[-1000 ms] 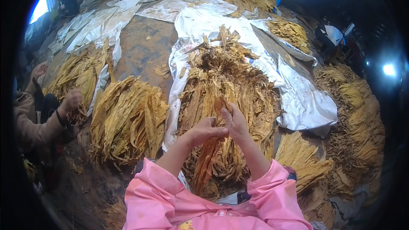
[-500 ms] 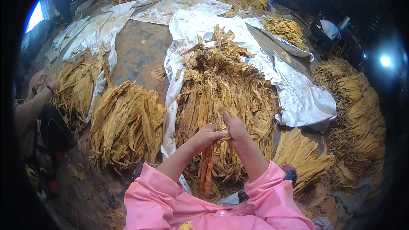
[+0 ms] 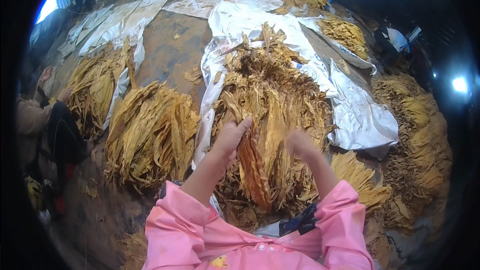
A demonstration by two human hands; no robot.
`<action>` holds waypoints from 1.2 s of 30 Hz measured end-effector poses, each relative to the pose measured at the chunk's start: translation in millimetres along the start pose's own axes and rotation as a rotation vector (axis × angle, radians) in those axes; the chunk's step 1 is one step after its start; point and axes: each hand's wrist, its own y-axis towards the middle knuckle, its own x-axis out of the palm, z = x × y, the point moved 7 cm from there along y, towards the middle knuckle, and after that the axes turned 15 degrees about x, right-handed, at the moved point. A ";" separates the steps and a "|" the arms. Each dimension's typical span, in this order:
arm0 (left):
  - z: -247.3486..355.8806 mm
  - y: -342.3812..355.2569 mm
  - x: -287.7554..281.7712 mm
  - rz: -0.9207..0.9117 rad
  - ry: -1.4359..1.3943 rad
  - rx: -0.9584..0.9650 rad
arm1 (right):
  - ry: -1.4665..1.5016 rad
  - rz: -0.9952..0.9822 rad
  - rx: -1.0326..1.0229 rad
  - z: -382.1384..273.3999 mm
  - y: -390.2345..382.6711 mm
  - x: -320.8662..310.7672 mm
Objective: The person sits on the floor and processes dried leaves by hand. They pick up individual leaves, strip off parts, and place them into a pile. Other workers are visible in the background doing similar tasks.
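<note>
My left hand (image 3: 231,137) is closed round a bundle of dried, reddish-brown leaves (image 3: 255,170) that slants from near my thumb down toward my body, with its upper end leaning left over the big pile of crumpled tan leaves (image 3: 277,85) in front of me. My right hand (image 3: 305,145) is over that pile, to the right of the held bundle and apart from it; motion smears its fingers, so I cannot tell what they do. The pile lies on a white plastic sheet (image 3: 360,115).
Other leaf heaps lie at left (image 3: 147,135), lower right (image 3: 360,185) and far right (image 3: 415,135). A co-worker (image 3: 40,120) sits at the left edge with hands raised. More people (image 3: 392,42) are farther off. More white sheets (image 3: 125,20) cover the ground behind.
My hands were together on the bundle; now they are apart. My left hand has moved up and left with the bundle, and my right hand has moved right, off it.
</note>
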 end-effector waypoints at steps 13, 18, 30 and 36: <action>43.3 17.9 -58.1 0.357 0.008 0.174 | 0.077 -0.441 0.067 65.6 -62.2 114.5; 41.7 24.4 -35.2 0.066 -0.253 0.198 | 0.350 -0.258 -0.095 71.0 -70.5 95.0; -54.1 6.9 -45.8 0.003 0.223 0.059 | 1.370 0.501 -0.811 119.2 -258.5 -192.1; -72.0 -26.8 -33.7 0.023 0.336 0.015 | 1.265 1.199 -0.384 300.8 -360.1 -264.7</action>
